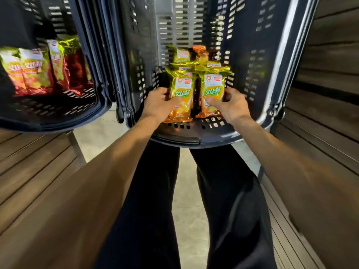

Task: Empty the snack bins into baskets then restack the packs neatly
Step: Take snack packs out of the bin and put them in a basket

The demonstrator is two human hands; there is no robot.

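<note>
Standing two glossy yellow-and-orange foil snack packs side by side, the person is working just inside the near rim of the dark slotted plastic basket [194, 139]. The left hand [158, 105] is pinching the left pack [181, 88], its grip curled round the pack's outer edge with the thumb lying across the front. The right hand [231, 105] is holding the right pack [212, 88] the same way. Both packs are standing upright and nearly touching, with more yellow packs [182, 55] crowding behind them toward the basket's far wall. A second dark basket [58, 125] at the left is carrying a row of red and yellow packs [35, 72].

The step looks like squaring a front row. Doing it well is probably calling for light pressure, since the foil is likely creasing and slipping easily. It also seems to need bottom seams seated flat on the basket floor, labels facing forward, and both packs pushed back against the stack before either grip is loosening.
</note>
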